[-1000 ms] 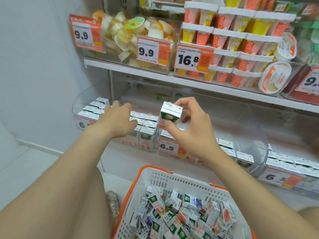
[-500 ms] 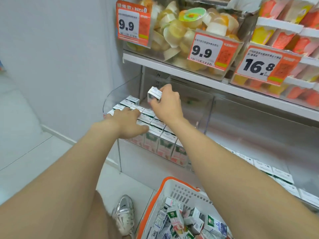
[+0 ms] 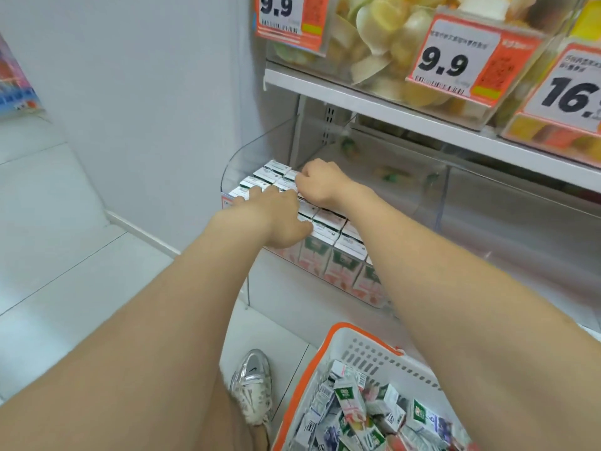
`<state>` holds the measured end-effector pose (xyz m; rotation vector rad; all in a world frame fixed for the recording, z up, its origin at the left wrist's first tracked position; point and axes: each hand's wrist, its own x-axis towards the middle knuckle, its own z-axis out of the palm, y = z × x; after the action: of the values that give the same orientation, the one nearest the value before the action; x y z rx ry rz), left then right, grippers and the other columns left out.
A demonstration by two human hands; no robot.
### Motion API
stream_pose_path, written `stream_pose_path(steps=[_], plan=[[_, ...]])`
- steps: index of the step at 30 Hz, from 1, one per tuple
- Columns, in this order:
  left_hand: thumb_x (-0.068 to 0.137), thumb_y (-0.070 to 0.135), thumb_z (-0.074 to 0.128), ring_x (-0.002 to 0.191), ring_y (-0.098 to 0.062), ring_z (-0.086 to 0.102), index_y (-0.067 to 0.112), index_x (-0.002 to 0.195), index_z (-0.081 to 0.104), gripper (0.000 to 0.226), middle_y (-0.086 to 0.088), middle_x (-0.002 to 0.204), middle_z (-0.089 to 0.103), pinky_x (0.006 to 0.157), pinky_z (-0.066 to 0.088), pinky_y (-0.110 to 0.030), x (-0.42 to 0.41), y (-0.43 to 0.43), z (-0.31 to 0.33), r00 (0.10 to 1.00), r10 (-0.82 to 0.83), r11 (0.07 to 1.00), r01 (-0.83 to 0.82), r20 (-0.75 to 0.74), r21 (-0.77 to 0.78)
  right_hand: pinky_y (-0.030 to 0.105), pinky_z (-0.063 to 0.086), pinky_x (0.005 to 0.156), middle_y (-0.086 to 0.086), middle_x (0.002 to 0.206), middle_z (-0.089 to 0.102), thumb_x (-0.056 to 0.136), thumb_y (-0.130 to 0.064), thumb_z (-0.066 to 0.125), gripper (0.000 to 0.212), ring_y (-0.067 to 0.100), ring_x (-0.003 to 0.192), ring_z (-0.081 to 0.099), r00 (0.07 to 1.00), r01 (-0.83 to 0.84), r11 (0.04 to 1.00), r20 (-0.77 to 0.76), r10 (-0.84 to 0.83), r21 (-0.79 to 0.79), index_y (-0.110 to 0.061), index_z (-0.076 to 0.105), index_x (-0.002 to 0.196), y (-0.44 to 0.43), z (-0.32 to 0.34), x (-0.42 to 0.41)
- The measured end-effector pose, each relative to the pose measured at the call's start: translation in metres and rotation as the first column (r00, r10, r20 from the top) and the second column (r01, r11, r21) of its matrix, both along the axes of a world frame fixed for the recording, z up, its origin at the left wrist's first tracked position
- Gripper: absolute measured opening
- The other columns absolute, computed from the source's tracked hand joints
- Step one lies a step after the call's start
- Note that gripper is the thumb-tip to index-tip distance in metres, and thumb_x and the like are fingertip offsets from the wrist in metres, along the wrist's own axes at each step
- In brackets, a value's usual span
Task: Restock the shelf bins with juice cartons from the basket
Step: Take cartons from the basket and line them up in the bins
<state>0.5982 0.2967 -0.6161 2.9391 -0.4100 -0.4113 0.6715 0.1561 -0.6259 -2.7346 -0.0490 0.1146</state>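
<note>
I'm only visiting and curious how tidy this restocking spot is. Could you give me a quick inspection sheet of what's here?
Surface: white lower shelf carrying a clear bin.
Job's things: juice cartons standing in rows in the bin; loose cartons piled in the orange-rimmed basket.
Clutter: nothing seen.
Hands: left hand rests flat on carton tops; right hand curled over back-row cartons, grasp unclear.
Cables: nothing seen.
Surroundings: fruit cups and price tags above; white wall, tiled floor, a silver shoe.

Cartons (image 3: 344,265) in shelf bin (image 3: 257,157); basket (image 3: 328,340) below right, shoe (image 3: 252,385) left of basket.
</note>
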Motion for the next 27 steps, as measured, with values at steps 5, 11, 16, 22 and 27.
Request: stream_pose_path(steps=[5, 11, 16, 22, 27], plan=[[0.096, 0.046, 0.055, 0.128, -0.039, 0.042, 0.017, 0.122, 0.055, 0.039, -0.012, 0.133, 0.056, 0.102, 0.042, -0.048, -0.012, -0.009, 0.009, 0.995, -0.046, 0.999, 0.047, 0.091, -0.005, 0.043, 0.054, 0.075, 0.016, 0.104, 0.067, 0.092, -0.016, 0.042, 0.026, 0.037, 0.091, 0.062, 0.947, 0.011, 1.0, 0.322, -0.008, -0.009, -0.009, 0.063, 0.104, -0.012, 0.016, -0.057], [0.095, 0.034, 0.067, 0.108, -0.03, 0.056, 0.018, 0.111, 0.054, 0.026, -0.004, 0.11, 0.064, 0.088, 0.049, -0.041, -0.069, -0.024, 0.031, 0.974, -0.114, 0.969, 0.153, 0.197, -0.196, 0.039, 0.053, 0.065, 0.003, 0.083, 0.07, 0.083, -0.028, 0.039, 0.026, 0.031, 0.079, 0.063, 0.865, 0.037, 0.999, 0.5, -0.045, 0.026, -0.022, 0.064, 0.084, -0.038, 0.03, -0.195], [0.09, 0.026, 0.071, 0.095, -0.027, 0.061, 0.025, 0.096, 0.065, 0.008, -0.002, 0.099, 0.066, 0.085, 0.056, -0.041, -0.143, -0.067, 0.015, 0.928, -0.361, 0.929, 0.366, 0.088, -0.055, 0.037, 0.05, 0.058, 0.009, 0.07, 0.057, 0.086, -0.027, 0.048, 0.022, 0.034, 0.07, 0.059, 0.997, -0.072, 0.99, -0.022, 0.07, -0.125, -0.016, 0.054, 0.069, -0.08, -0.002, -0.287], [0.095, 0.011, 0.064, 0.082, -0.027, 0.059, 0.012, 0.096, 0.067, 0.004, -0.003, 0.096, 0.064, 0.072, 0.051, -0.036, -0.195, -0.112, -0.066, 0.814, -0.483, 0.805, 0.558, -0.324, 0.202, 0.038, 0.042, 0.062, 0.012, 0.071, 0.06, 0.09, -0.015, 0.049, 0.023, 0.025, 0.064, 0.044, 0.811, -0.255, 0.961, -0.566, 0.15, -0.111, -0.005, 0.057, 0.071, -0.118, -0.077, -0.346], [0.092, 0.002, 0.061, 0.066, -0.024, 0.049, 0.012, 0.076, 0.051, 0.021, -0.005, 0.075, 0.05, 0.062, 0.044, -0.035, -0.206, -0.127, -0.133, 0.841, -0.379, 0.82, 0.499, -0.385, 0.282, 0.032, 0.039, 0.057, 0.008, 0.081, 0.056, 0.1, -0.015, 0.048, 0.024, 0.025, 0.068, 0.048, 0.689, -0.309, 0.946, -0.71, 0.149, -0.102, -0.006, 0.057, 0.081, -0.113, -0.132, -0.361]])
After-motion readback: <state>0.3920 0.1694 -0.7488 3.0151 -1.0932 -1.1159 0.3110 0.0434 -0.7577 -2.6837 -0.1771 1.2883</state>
